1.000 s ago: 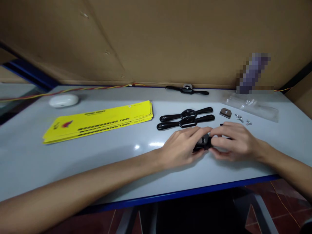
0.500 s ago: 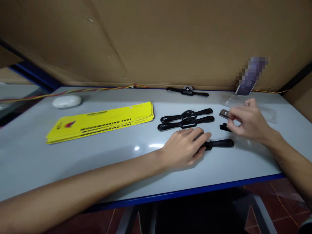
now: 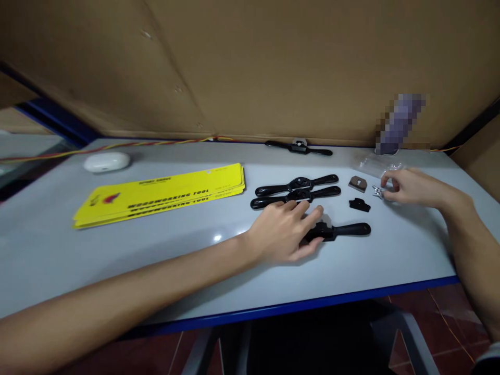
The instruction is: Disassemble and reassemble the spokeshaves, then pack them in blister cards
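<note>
My left hand (image 3: pixel 287 229) lies over a black spokeshave (image 3: pixel 351 229) near the front of the table, thumb on its near side and fingers across its middle. Its left handle is hidden under the hand. On the right, my right hand (image 3: pixel 414 186) has its fingertips closed at several small silver screws (image 3: pixel 377 191). Beside them lie a grey metal blade (image 3: pixel 358 183) with a slot and a small black cap plate (image 3: pixel 359 204), both flat on the table. Two more black spokeshaves, one upper (image 3: pixel 300 184) and one lower (image 3: pixel 299 196), rest side by side behind my left hand.
Yellow printed cards (image 3: pixel 160 195) are stacked on the left, with a white rounded case (image 3: pixel 107 162) behind them. Another spokeshave (image 3: pixel 299 148) with its blade sits by the back wall. Clear plastic bags (image 3: pixel 373 165) and a blurred phone-like object (image 3: pixel 400 125) are at the back right.
My right hand has moved right, off the blade and black cap plate, which now lie uncovered; the silver screws show at its fingertips. My left hand has shifted slightly left, baring more of the spokeshave.
</note>
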`<state>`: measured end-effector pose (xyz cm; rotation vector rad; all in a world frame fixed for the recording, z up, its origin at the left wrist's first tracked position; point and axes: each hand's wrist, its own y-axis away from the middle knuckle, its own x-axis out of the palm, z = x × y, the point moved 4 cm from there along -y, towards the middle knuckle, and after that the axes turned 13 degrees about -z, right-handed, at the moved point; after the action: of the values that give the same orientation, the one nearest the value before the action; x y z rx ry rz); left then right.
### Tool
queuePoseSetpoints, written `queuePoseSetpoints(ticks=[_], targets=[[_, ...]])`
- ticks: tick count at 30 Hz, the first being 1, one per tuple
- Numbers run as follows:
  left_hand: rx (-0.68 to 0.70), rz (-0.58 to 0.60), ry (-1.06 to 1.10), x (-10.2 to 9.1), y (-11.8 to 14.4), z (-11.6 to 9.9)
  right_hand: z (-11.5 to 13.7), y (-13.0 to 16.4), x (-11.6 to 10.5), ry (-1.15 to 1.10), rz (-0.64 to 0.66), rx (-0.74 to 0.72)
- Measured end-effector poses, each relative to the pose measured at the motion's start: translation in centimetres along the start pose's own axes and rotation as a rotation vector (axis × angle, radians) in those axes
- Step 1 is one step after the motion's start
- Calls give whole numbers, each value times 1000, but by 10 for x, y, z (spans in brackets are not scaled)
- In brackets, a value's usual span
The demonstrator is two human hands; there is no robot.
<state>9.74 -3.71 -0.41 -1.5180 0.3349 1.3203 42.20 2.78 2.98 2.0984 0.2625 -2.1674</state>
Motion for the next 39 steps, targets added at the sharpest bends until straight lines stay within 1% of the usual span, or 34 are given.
queuePoseSetpoints(ticks=[4, 6, 8, 10, 12, 15, 18, 21, 22, 23, 25, 28, 31, 33, 39], targets=[[-46, 69, 109, 5, -1, 3, 9, 0, -2, -65, 2, -11], [-72, 95, 160, 6, -1, 4, 13, 0, -2, -67, 23, -29], [-94, 122, 199, 7, -1, 5, 13, 0, -1, -49, 42, -46], [-104, 145, 221, 7, -2, 6, 11, 0, -1, -38, 20, -71], [-108, 160, 234, 7, -2, 6, 11, -1, -3, -50, -72, -96], [-117, 171, 250, 8, -2, 7, 20, -1, -10, -124, -286, -143], [-119, 178, 268, 9, -3, 7, 46, 3, -14, -159, -464, -273], [-107, 174, 301, 9, -4, 7, 78, 13, -11, -191, -600, -445], [-96, 169, 313, 9, -5, 7, 89, 17, -8, -228, -617, -510], [-82, 164, 325, 9, -5, 6, 100, 22, -6, -278, -620, -581], [-60, 154, 341, 9, -5, 6, 118, 30, 1, -343, -587, -702], [-60, 167, 351, 10, -6, 6, 135, 39, 8, -396, -557, -808], [-65, 181, 353, 11, -6, 7, 140, 41, 10, -456, -553, -836], [-56, 177, 350, 10, -7, 6, 140, 40, 9, -482, -566, -829], [-57, 181, 334, 8, -9, 6, 142, 41, 5, -460, -599, -839]])
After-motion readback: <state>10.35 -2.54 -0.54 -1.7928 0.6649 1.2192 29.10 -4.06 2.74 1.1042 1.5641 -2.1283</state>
